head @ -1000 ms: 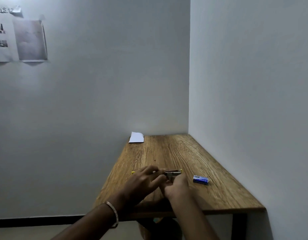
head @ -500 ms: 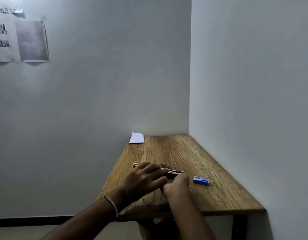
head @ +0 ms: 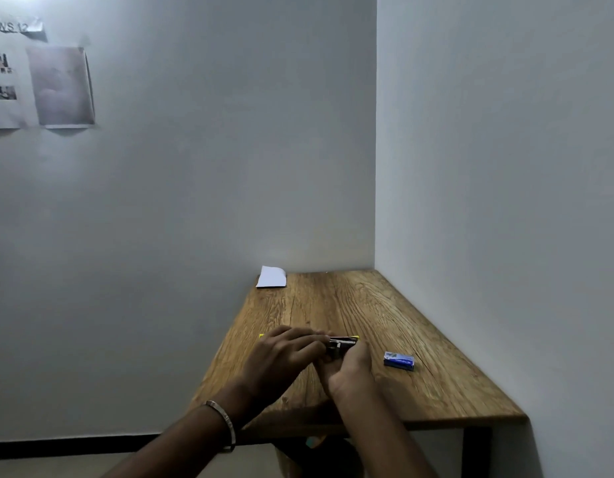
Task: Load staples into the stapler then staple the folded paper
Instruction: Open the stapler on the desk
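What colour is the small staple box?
Blue, with a white patch; the staple box shows in the head view.

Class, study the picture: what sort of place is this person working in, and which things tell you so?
Probably a bare work corner set up for a task: a wooden table pushed into plain white walls, printed sheets taped up under a label, and only a folded paper and a small blue box set out.

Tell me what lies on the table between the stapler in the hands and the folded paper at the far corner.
Nothing visible: only bare table lies between the stapler and the folded paper.
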The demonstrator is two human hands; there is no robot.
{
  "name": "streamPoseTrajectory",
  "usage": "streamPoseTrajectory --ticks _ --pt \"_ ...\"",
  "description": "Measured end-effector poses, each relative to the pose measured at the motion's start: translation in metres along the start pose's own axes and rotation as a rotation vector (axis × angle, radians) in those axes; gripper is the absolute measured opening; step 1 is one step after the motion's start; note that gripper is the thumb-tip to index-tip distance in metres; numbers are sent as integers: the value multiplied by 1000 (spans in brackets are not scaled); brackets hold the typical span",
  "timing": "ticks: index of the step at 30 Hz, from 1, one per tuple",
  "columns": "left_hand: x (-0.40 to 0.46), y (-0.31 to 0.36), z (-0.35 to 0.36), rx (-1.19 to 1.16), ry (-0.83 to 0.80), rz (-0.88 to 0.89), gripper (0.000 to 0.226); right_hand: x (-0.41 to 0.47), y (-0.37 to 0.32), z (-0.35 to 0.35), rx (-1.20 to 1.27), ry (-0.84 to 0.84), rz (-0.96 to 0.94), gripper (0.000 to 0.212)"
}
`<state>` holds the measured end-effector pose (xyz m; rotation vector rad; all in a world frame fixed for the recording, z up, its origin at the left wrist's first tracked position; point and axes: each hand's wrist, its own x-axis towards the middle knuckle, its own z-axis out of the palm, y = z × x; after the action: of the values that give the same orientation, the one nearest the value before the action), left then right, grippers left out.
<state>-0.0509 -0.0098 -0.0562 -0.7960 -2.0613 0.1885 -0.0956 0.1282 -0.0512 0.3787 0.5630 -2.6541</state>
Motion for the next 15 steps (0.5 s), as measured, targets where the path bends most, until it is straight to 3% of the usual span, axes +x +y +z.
streamPoseTrajectory --ticks 5,8,12,15 --pt "2 3 10 -94 -10 -244 20 -4 -2 -1 -110 7 -40 57" --pt "3 4 10 -132 18 -301 14 -6 -5 -4 -121 23 -27 60" --pt "3 2 11 -97 42 -230 14 -6 -5 -10 -107 12 -5 56" --pt "-1 -2 14 34 97 0 9 -5 -6 -10 -87 11 4 52"
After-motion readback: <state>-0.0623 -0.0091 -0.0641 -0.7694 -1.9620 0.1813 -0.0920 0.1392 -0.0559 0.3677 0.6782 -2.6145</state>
